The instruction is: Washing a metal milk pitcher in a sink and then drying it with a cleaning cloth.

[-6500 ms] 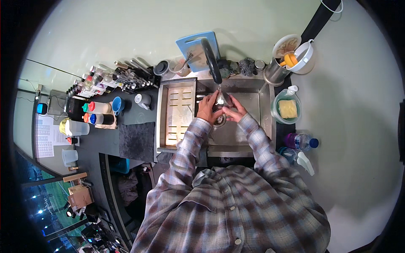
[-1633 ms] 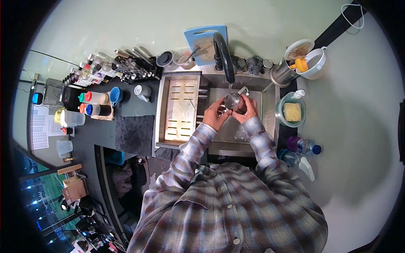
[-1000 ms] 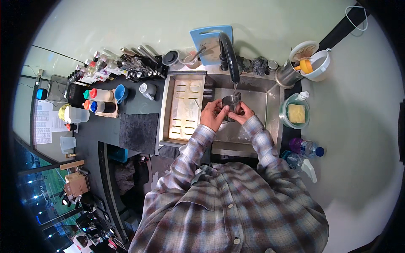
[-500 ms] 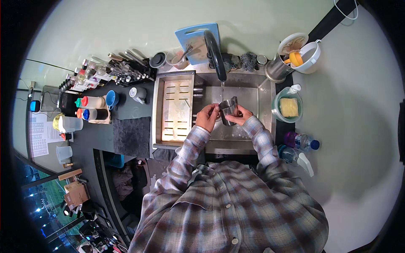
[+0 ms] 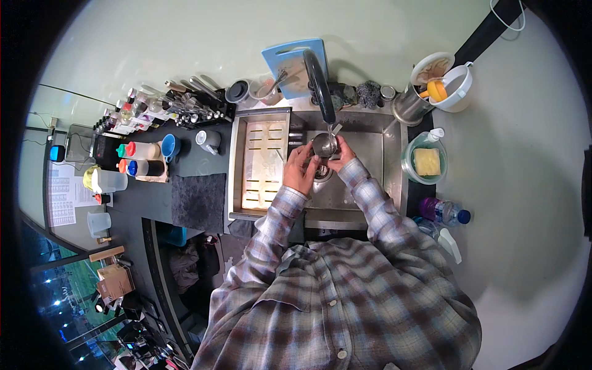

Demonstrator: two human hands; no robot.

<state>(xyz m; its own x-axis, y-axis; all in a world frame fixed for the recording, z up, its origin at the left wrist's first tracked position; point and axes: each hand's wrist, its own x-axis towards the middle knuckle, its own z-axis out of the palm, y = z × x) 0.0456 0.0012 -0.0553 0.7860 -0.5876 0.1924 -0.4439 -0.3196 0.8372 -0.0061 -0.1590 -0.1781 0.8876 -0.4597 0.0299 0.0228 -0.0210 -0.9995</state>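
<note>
Over the sink [image 5: 362, 185] I hold a small stainless steel pitcher [image 5: 324, 145] just below the black faucet [image 5: 317, 83]. My left hand [image 5: 300, 169] is closed on its near left side, fingers along the wall. My right hand [image 5: 343, 155] grips it from the right. The round end of the pitcher faces up toward the spout. Part of its body is hidden by my fingers. A drain [image 5: 322, 172] shows in the sink floor beneath.
Left in the sink sits a slotted metal tray [image 5: 265, 163]. A blue cutting board [image 5: 296, 61] leans behind the faucet. To the right are a bowl with a yellow sponge [image 5: 427, 161], a purple-labelled bottle [image 5: 443, 211] and a metal cylinder [image 5: 410, 110]. A dark cloth [image 5: 198, 200] lies left.
Both hands have moved the pitcher up closer to the spout and tilted it, so its round end now faces up. The view has shifted slightly.
</note>
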